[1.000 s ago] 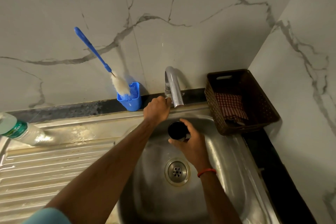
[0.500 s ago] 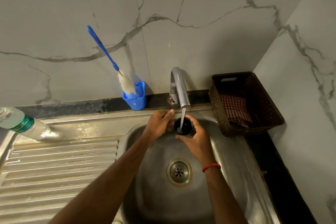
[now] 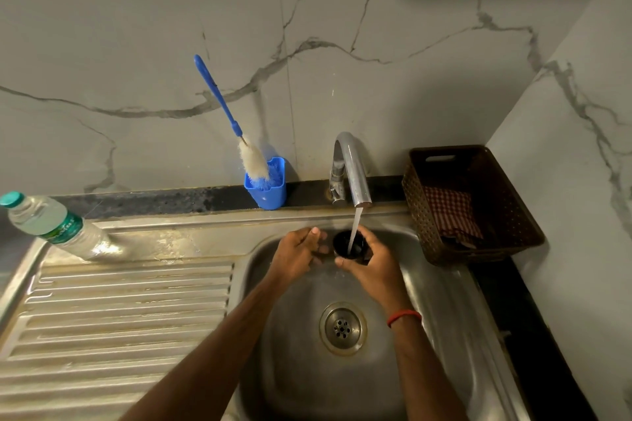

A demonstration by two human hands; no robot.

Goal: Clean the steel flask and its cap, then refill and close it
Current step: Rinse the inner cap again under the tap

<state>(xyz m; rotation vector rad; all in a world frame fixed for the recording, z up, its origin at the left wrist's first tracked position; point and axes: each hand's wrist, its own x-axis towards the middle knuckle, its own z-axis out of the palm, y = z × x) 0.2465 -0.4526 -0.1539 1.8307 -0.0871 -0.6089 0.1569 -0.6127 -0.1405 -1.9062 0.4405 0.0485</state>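
1. Our right hand (image 3: 374,268) grips the cap (image 3: 343,245), a short dark cup, with the fingers curled round its far and right side and the thumb on the near side.
2. The cap sits over the back of the sink (image 3: 444,304), right under the tap (image 3: 352,167). Its axis is close to upright with the open mouth up, so the water (image 3: 355,227) falls straight into it.
3. Our left hand (image 3: 297,255) holds nothing that we can see. Its fingers are loosely curled and it lies just beside the cap on the left. We cannot tell whether the fingertips touch the rim.
4. The relation that matters is that the cap lies between the two hands, to the right of the free left hand and level with it, with its mouth facing up towards us.
5. We judge this to be the rinsing of the cap. The left hand is the nearer free one, so its fingers need only reach right and over the rim to rub the inside while the right hand keeps the cap upright.
6. To empty it, we would tip the mouth towards the drain (image 3: 343,328), which lies nearer us and below.
7. We do not see the flask here.
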